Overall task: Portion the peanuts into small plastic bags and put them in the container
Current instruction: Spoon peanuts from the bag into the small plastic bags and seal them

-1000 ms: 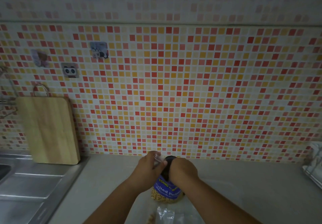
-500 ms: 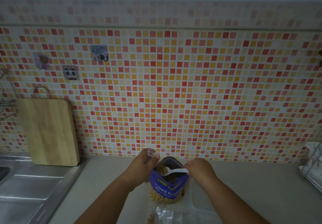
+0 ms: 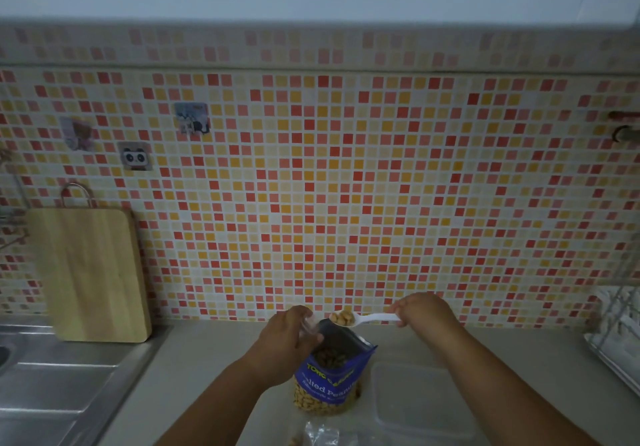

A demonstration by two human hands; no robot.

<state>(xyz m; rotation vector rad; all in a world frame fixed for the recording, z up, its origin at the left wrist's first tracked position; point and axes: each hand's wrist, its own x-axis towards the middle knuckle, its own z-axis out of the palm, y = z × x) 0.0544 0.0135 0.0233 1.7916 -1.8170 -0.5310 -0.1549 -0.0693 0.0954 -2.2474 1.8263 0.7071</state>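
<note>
A blue salted-peanut bag (image 3: 329,379) stands open on the counter, peanuts showing through its clear lower part. My left hand (image 3: 285,338) grips the bag's left top edge together with a small clear plastic bag (image 3: 309,324). My right hand (image 3: 424,312) pinches the handle of a white plastic spoon (image 3: 367,319), whose bowl holds several peanuts (image 3: 343,316) just above the bag's mouth. A clear plastic container (image 3: 412,400) lies on the counter right of the bag. Another clear bag with peanuts (image 3: 323,437) lies at the bottom edge.
A steel sink (image 3: 52,386) takes up the left side, with a wooden cutting board (image 3: 86,272) leaning on the tiled wall behind it. A dish rack (image 3: 616,338) sits at the right edge of the beige counter (image 3: 519,352).
My right hand has drawn the spoon up out of the peanut bag, now loaded with peanuts, and moved right. My left hand keeps hold of the bag.
</note>
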